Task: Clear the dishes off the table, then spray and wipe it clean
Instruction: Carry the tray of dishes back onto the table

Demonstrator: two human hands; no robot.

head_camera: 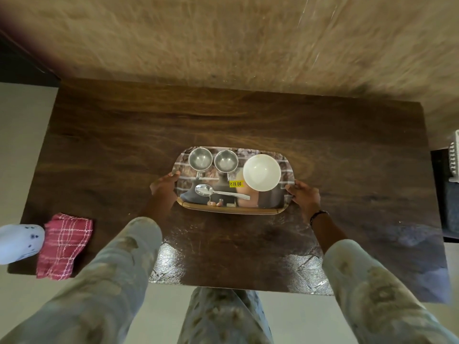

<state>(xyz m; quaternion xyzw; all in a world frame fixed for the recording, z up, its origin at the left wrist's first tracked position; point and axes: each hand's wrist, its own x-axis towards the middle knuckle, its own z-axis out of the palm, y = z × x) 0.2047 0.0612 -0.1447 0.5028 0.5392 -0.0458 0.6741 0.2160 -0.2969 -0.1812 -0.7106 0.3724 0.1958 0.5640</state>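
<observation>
Gripped at both short ends by left hand [165,183] and right hand [301,193], glossy rounded tray [231,210].

a home dining corner, most likely

a dark wood-grain table [248,120] stands against a beige textured wall [223,40]. on it sits a printed serving tray [285,160] with two steel cups [200,158], a white bowl [261,172] and a spoon [218,191]. a red checked cloth [63,244] lies at the edge. pale floor [24,145] shows beside it.
</observation>
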